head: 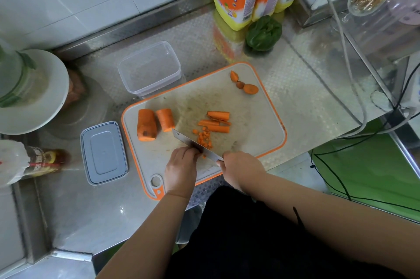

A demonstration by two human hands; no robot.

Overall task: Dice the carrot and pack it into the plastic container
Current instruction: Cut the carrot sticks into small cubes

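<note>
**Dicing under way, box still empty**

The right hand (238, 168) wraps its grip around the knife (195, 145) handle. The left hand (181, 168) curls over carrot strips at the blade; the fingertips are hidden. Small dice (204, 138) lie just beyond the blade on the cutting board (254, 133), with strips (217, 122) and two thick chunks (154, 124) nearby. Carrot is probably stiff and prone to roll, so hold pieces flat side down. The plastic container (150, 69) stands open behind the board on the desk (306, 97).
</note>
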